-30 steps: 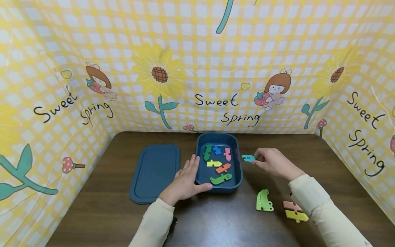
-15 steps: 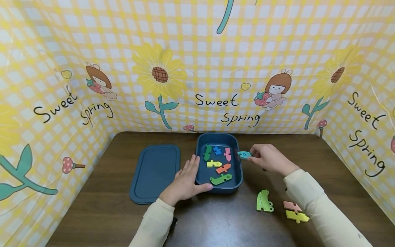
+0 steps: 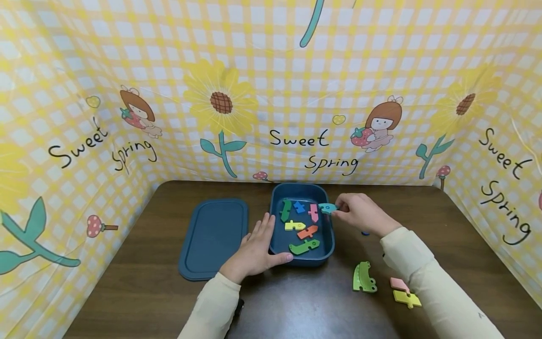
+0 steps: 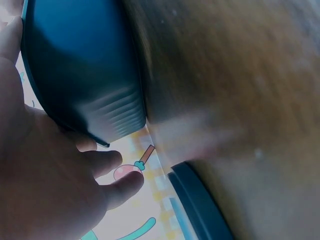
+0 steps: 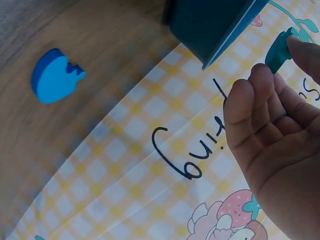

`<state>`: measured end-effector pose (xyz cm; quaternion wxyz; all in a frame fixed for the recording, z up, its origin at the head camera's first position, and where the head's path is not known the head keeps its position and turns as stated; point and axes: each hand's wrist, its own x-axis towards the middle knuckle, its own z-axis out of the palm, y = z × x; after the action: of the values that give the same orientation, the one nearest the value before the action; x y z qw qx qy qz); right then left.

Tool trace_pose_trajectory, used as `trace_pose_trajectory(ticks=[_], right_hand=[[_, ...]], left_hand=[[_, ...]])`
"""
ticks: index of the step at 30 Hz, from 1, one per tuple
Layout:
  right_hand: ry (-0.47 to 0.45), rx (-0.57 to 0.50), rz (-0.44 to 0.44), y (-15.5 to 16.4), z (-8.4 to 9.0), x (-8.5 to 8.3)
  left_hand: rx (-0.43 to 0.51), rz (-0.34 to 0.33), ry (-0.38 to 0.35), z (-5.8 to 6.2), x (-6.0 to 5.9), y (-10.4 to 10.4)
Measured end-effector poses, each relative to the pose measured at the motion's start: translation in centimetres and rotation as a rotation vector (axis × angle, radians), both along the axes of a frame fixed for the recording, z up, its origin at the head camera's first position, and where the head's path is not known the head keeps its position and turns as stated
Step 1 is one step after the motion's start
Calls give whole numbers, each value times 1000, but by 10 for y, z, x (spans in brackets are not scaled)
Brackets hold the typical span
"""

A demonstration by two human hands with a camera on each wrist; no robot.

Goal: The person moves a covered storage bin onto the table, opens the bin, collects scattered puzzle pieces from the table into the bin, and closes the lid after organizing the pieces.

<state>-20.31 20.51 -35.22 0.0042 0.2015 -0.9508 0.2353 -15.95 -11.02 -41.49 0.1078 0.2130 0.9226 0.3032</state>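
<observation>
A dark blue box [image 3: 328, 247] stands mid-table and holds several coloured foam puzzle pieces, among them a pink one [image 3: 313, 212] and a light green one [image 3: 304, 246]. My left hand [image 3: 255, 246] rests flat against the box's left side, thumb along its front wall; the left wrist view shows the same box wall [image 4: 85, 75] beside the hand [image 4: 45, 185]. My right hand [image 3: 344, 210] pinches a teal piece [image 3: 327, 207] just over the box's right rim. From the right wrist, the teal piece [image 5: 279, 50] shows at the fingertips [image 5: 260, 82].
The box's blue lid [image 3: 213, 238] lies flat to its left. At the front right lie a green curved piece [image 3: 363, 278], a pink piece [image 3: 399, 284] and a yellow piece [image 3: 406, 298]. A blue piece [image 5: 52, 75] lies by my right wrist. Patterned cloth walls enclose the table.
My right hand has carried the teal piece leftward, from beside the box to over its right rim. The left hand and the box have stayed put.
</observation>
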Motion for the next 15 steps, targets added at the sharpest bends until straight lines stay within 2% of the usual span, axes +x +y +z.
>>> trace_pose_trajectory(ticks=[15], right_hand=[[-19,31,8,-21,10,-11]], left_hand=[[-13,-3,10,1,1,0]])
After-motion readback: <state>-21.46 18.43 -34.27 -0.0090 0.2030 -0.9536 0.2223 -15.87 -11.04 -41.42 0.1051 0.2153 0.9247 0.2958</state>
